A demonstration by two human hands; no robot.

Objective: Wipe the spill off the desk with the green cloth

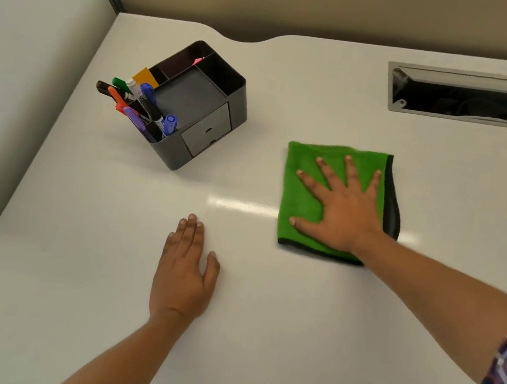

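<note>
The green cloth (302,199), folded into a square with a dark edge on its right side, lies on the white desk (292,314) right of centre. My right hand (343,206) lies flat on top of it with the fingers spread, pressing it to the desk. My left hand (187,267) rests palm down on the bare desk, left of and nearer than the cloth, fingers together and holding nothing. I cannot make out a spill; only a bright glare streak (243,206) shows just left of the cloth.
A black desk organiser (203,124) holding several coloured markers (140,104) stands at the back left. A cable slot (482,100) is cut into the desk at the back right. Partition walls close the left and back sides.
</note>
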